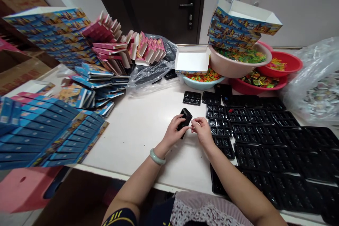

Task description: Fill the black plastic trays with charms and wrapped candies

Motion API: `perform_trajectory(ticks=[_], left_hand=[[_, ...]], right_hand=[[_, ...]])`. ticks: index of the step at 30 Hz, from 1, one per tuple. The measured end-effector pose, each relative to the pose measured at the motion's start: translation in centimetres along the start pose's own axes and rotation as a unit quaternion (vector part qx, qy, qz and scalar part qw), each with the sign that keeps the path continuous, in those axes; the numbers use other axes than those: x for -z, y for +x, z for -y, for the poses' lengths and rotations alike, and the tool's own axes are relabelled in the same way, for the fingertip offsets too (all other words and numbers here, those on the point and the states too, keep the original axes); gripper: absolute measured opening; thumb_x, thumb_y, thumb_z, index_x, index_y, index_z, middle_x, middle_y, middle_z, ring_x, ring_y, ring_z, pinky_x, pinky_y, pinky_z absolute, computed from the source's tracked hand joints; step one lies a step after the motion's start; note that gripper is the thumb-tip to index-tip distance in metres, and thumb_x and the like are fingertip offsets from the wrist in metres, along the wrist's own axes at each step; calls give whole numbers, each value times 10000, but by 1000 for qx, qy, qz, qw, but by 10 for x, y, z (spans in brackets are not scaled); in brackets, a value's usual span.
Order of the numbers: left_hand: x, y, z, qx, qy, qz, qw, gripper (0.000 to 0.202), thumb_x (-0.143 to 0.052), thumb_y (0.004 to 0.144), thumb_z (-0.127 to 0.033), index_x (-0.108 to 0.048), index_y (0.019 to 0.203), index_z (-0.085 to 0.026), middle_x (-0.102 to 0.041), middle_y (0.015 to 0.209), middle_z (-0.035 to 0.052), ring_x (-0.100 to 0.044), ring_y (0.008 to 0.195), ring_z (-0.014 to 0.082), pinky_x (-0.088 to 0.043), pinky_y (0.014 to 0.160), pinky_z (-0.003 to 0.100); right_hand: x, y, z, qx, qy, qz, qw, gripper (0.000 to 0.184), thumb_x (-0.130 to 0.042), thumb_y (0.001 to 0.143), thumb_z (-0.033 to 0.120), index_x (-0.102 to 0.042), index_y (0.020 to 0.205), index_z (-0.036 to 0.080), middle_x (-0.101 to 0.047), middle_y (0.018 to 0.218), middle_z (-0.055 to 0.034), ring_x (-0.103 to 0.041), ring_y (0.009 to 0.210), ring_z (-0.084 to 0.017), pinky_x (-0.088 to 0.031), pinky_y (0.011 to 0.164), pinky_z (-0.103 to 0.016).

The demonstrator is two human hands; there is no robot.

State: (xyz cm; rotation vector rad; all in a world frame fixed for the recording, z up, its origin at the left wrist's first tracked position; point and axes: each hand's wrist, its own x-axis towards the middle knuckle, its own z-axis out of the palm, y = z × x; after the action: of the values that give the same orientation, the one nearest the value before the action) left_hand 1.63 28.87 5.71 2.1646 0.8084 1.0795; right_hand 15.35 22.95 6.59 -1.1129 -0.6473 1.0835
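In the middle of the table, my left hand (172,130) grips a small black plastic tray (186,115), tilted up on edge; it may be more than one nested together. My right hand (203,132) is just right of it, thumb and fingers pinched close to the tray's edge. Whatever that pinch holds, if anything, is too small to make out. Right of my hands lie rows of black compartment trays (245,133), and one of them has a small red piece (231,110) in it. A separate black tray (191,98) lies beyond my hands.
Blue boxes (34,134) and pink boxes (111,47) are piled at left. At the back, a white open box (192,60) rests on a light blue basin (202,84). Further right stand a pink basin (239,67), red basins (287,64) and a clear plastic bag (315,77).
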Motion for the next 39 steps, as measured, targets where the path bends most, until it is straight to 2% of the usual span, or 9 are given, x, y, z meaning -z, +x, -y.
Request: perform_trajectory(ticks=[6, 11, 17, 19, 22, 25, 31, 35, 39], left_hand=[[10, 1, 2, -11, 1, 46, 999, 263, -666, 772, -299, -637, 1015, -203, -559, 1215, 136, -537, 1153, 254, -436, 984, 477], [10, 11, 7, 62, -37, 38, 997, 282, -651, 757, -388, -633, 962, -195, -571, 1196, 113, -555, 1122, 253, -520, 859, 401], [32, 12, 8, 122, -9, -46, 991, 323, -660, 739, -412, -611, 964, -186, -552, 1231, 85, -582, 1061, 224, -538, 812, 340], [41, 4, 7, 98, 20, -43, 994, 312, -669, 730, -411, -614, 950, -196, -565, 1206, 79, -584, 1050, 231, -539, 804, 349], [40, -10, 3, 39, 52, 9, 998, 295, -672, 731, -404, -617, 951, -217, -589, 1163, 79, -582, 1053, 249, -530, 827, 386], [24, -19, -4, 1, 52, 71, 996, 275, -664, 745, -395, -626, 957, -224, -601, 1138, 81, -585, 1057, 250, -502, 899, 426], [2, -22, -17, 45, -18, 80, 996, 244, -667, 745, -369, -644, 921, -202, -602, 1153, 109, -589, 1060, 241, -527, 839, 386], [25, -26, -16, 132, -69, 2, 989, 234, -630, 779, -368, -623, 931, -190, -587, 1171, 108, -592, 1046, 225, -533, 728, 303], [47, -45, -29, 88, -3, -9, 996, 198, -643, 782, -310, -615, 945, -203, -583, 1169, 100, -572, 1077, 224, -517, 781, 325]], right_hand=[[-1, 4, 2, -1, -32, 24, 999, 270, -715, 620, 426, -594, 691, 194, -501, 481, 80, -429, 433, -63, -361, 450, -201], [-10, 14, 0, -85, 46, 10, 995, 403, -791, 500, 447, -488, 584, 195, -524, 432, 74, -467, 407, -69, -401, 441, -198], [5, 29, -10, -146, 252, -154, 944, 299, -738, 718, 289, -472, 641, 177, -539, 538, 56, -556, 516, -72, -500, 554, -211], [12, 19, -9, -186, 273, -151, 932, 242, -718, 750, 243, -499, 682, 164, -558, 611, 40, -604, 589, -85, -525, 621, -241], [14, -5, -8, -232, 228, -52, 944, 240, -761, 696, 264, -551, 738, 157, -590, 677, 19, -620, 615, -109, -514, 586, -252], [8, -24, -6, -162, 128, 27, 978, 275, -790, 612, 306, -596, 751, 169, -598, 630, 37, -558, 535, -88, -437, 482, -200], [6, -30, -7, -103, 58, -28, 993, 361, -778, 538, 414, -492, 574, 196, -501, 439, 86, -439, 404, -61, -374, 420, -190], [15, -37, -16, -139, 176, -112, 968, 419, -815, 517, 400, -451, 568, 199, -507, 481, 68, -497, 458, -76, -463, 468, -211], [26, -67, -18, -256, 225, -80, 937, 346, -847, 511, 303, -575, 676, 166, -605, 662, 2, -594, 586, -97, -551, 605, -257]])
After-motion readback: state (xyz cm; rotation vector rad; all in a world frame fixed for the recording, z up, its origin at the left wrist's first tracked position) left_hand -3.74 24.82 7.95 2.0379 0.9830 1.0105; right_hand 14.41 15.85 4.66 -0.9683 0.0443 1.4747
